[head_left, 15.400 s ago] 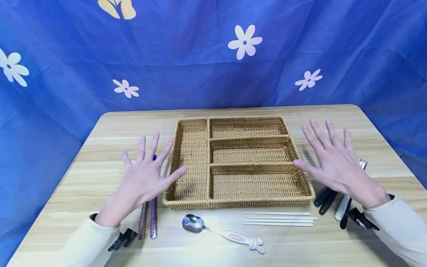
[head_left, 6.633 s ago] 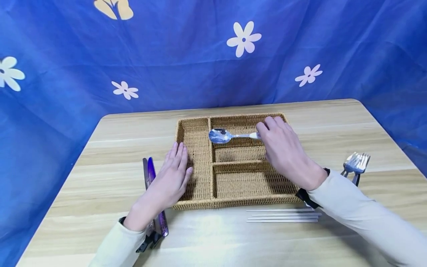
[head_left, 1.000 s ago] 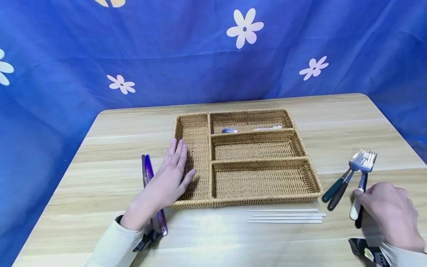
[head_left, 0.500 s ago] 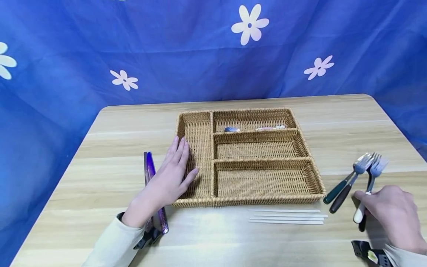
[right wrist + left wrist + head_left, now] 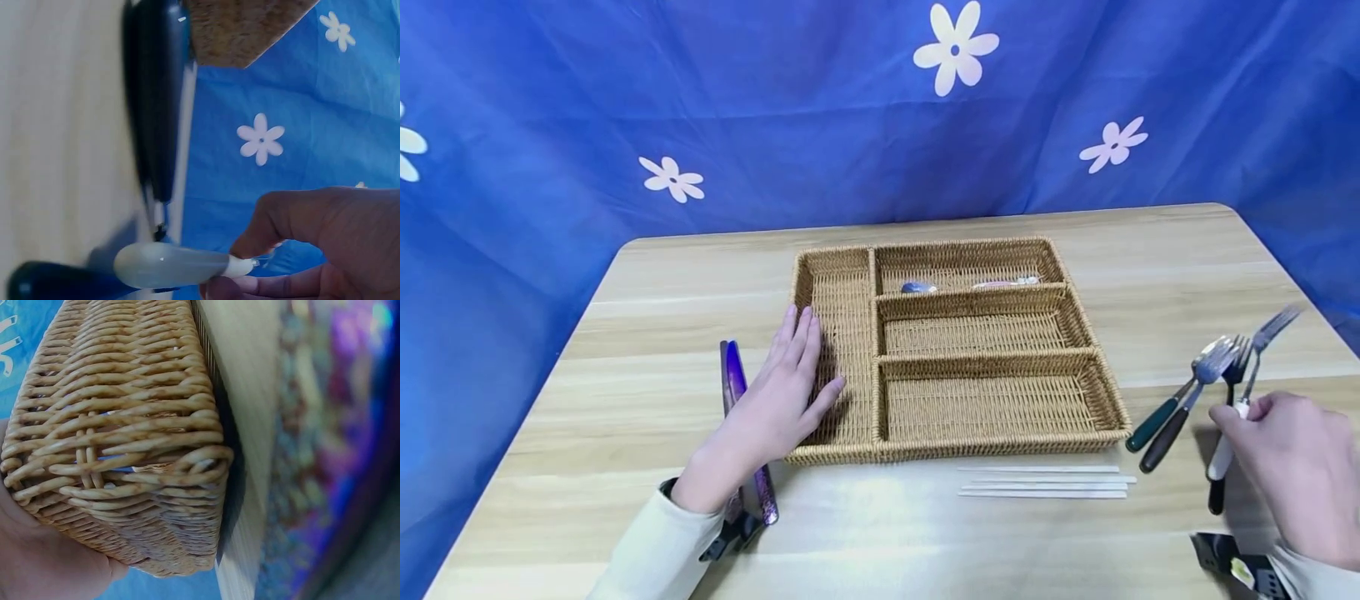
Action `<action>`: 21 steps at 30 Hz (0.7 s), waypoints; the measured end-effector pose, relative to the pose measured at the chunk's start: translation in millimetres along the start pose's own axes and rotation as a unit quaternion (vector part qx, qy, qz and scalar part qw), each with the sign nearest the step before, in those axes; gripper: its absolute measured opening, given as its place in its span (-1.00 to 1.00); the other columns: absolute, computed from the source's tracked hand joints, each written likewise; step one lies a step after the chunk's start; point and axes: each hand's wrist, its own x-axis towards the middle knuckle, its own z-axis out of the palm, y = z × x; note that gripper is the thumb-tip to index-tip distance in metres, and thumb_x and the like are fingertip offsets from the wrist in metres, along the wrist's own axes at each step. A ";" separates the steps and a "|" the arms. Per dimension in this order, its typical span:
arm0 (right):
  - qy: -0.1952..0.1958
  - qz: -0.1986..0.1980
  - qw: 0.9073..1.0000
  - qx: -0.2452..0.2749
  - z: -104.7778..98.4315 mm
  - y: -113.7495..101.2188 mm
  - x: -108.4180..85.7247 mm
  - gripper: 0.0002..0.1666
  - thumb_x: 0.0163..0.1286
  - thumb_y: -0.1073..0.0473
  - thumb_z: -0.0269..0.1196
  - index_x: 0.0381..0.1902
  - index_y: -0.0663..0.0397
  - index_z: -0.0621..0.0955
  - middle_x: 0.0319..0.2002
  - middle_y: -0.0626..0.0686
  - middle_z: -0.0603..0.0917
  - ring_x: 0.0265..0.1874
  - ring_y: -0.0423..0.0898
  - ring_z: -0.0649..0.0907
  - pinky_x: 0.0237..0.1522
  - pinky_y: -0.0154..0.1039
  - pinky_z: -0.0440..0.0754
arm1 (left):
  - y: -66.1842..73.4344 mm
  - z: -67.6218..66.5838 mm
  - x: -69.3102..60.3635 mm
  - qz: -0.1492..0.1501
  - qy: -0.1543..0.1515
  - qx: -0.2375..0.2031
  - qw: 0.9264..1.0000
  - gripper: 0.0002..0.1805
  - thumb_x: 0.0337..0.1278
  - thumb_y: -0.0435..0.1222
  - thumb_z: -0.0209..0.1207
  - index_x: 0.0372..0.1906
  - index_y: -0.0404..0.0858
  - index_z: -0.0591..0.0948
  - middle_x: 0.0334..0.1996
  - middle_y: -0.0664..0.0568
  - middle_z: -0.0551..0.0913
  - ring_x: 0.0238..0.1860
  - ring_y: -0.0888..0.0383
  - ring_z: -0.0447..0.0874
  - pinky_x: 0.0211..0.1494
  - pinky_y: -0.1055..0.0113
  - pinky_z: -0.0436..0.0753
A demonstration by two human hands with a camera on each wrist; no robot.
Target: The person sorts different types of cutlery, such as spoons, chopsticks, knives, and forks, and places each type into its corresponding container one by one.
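Note:
My left hand [image 5: 778, 400] rests on the left rim of a woven tray [image 5: 985, 450], fingers straight and reaching into its long left compartment. At the right, my right hand [image 5: 1292, 467] pinches a white-handled fork [image 5: 1222, 454] between thumb and fingers, its tines pointing up and to the right. Its white handle [image 5: 169, 265] shows in the right wrist view. Beside it lie a green-handled piece of cutlery [image 5: 1152, 426], a dark-handled fork [image 5: 1165, 440] and another black-handled fork [image 5: 1217, 497]. A spoon [image 5: 917, 287] lies in the tray's back right compartment, partly hidden by a divider.
White chopsticks [image 5: 1045, 481] lie in front of the tray. Left of the tray, partly under my left forearm, lie a purple knife [image 5: 736, 371] and a darker one [image 5: 724, 375]. A blue flowered cloth [image 5: 820, 108] hangs behind the table.
Over the last second, my right hand has swung the white-handled fork rightward, away from the others. Earlier, the spoon went from the table into the back right compartment. My left hand stays put lately.

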 end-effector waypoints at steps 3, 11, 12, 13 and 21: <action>0.026 -0.026 0.999 -0.003 -3.2 -5.8 -0.7 -0.63 0.23 0.01 0.15 -0.72 0.04 0.49 -0.80 -0.07 0.41 -0.70 0.02 0.41 -0.71 -0.19 0.24 | -0.5 -0.6 -0.3 0.000 0.000 0.001 1.000 -0.13 0.45 0.02 -0.10 0.45 -0.54 -0.14 0.49 -0.36 -0.24 0.50 -0.14 -0.52 0.51 -0.07 -0.16; 0.052 -0.043 0.998 -0.004 -3.0 -13.0 -6.9 -0.68 0.21 0.05 0.17 -0.65 0.09 0.49 -0.73 0.11 0.45 -0.74 0.11 0.45 -0.82 -0.14 0.19 | -0.4 -0.4 -0.8 -0.001 0.000 -0.001 1.000 -0.12 0.44 0.03 -0.09 0.46 -0.54 -0.13 0.49 -0.36 -0.23 0.50 -0.14 -0.51 0.52 -0.05 -0.19; 0.055 -0.043 0.998 -0.003 -3.0 -13.5 -6.9 -0.68 0.21 0.05 0.17 -0.64 0.10 0.49 -0.73 0.12 0.45 -0.74 0.12 0.45 -0.82 -0.14 0.18 | -0.3 -0.5 -0.9 -0.002 -0.001 -0.002 1.000 -0.12 0.44 0.03 -0.09 0.46 -0.54 -0.13 0.49 -0.36 -0.23 0.50 -0.14 -0.52 0.52 -0.04 -0.19; 0.060 -0.044 0.997 -0.002 -3.0 -14.0 -6.9 -0.69 0.21 0.05 0.17 -0.63 0.11 0.49 -0.73 0.14 0.46 -0.73 0.14 0.45 -0.82 -0.13 0.18 | -0.2 -0.6 -1.1 -0.001 -0.001 -0.002 1.000 -0.12 0.44 0.03 -0.09 0.46 -0.54 -0.13 0.49 -0.36 -0.23 0.50 -0.14 -0.52 0.52 -0.04 -0.19; 0.062 -0.058 0.996 -0.004 -5.6 -23.2 -7.8 -0.79 0.17 0.09 0.18 -0.50 0.13 0.52 -0.68 0.15 0.52 -0.65 0.21 0.50 -0.78 -0.10 0.21 | 0.2 -1.4 -1.7 0.002 0.001 -0.002 1.000 -0.12 0.44 0.02 -0.08 0.45 -0.55 -0.13 0.49 -0.37 -0.22 0.50 -0.15 -0.50 0.51 -0.07 -0.16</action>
